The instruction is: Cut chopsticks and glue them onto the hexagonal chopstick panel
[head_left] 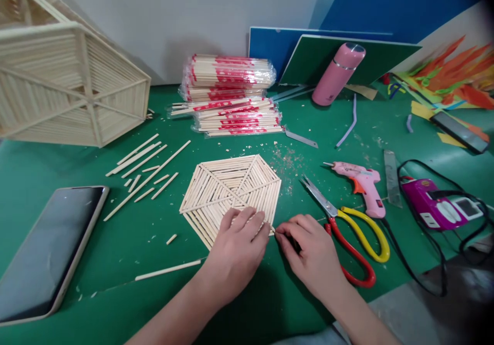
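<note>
A hexagonal panel of thin wooden sticks (239, 185) lies flat on the green table, its rows crossed by sticks that meet near the middle. My left hand (239, 247) bears down on the panel's near part with fingers bent, hiding that stretch of it. At the near right corner, the fingertips of my right hand (309, 250) are pinched at the end of a wooden stick (272, 230); most of this stick is hidden. Scissors (328, 209) with one red and one yellow handle lie just right of that hand. Behind them rests a pink glue gun (360, 180).
Loose sticks (148, 180) and a phone (50, 252) lie to the left. A large stick-built structure (85, 98) stands behind them. Packs of chopsticks (235, 93) and a pink bottle (337, 75) are at the back. On the right is a purple power box (432, 203) with black cable.
</note>
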A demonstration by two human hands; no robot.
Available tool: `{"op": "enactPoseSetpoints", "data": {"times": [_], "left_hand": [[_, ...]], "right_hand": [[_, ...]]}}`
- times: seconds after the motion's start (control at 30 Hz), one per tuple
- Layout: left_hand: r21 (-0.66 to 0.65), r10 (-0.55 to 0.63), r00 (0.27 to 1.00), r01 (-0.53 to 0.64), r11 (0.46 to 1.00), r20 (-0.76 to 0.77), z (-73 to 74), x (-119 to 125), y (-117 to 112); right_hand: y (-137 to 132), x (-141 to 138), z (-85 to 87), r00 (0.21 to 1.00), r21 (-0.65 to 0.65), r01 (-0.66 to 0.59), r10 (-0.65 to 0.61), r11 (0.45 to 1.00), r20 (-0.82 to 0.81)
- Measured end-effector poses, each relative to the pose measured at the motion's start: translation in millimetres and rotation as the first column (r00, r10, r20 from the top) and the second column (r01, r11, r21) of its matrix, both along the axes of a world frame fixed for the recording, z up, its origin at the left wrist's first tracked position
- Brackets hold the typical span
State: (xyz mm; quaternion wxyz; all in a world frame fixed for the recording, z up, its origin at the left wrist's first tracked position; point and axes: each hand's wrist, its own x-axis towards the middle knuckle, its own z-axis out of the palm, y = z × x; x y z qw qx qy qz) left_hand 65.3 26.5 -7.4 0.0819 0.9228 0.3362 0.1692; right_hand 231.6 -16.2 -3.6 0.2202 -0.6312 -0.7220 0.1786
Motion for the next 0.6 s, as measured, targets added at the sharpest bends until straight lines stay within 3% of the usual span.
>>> {"op": "enactPoseSetpoints", "data": {"times": [0.37,0.6], "left_hand": [[-0.064,-0.008,1.0,0.008,0.998,0.006,0.3,-0.7,1.1],[-0.039,-0.012,1.0,0.012,0.999,-0.002,0.2,-0.6,1.7]], "right_hand": [[1.5,-1.9,-1.8,1.0,-0.021,0.011,-0.011,1.0,0.017],[-0.1,-3.1,-3.4,1.0,-0.036,0.019,-0.019,0.999,0.004]]}}
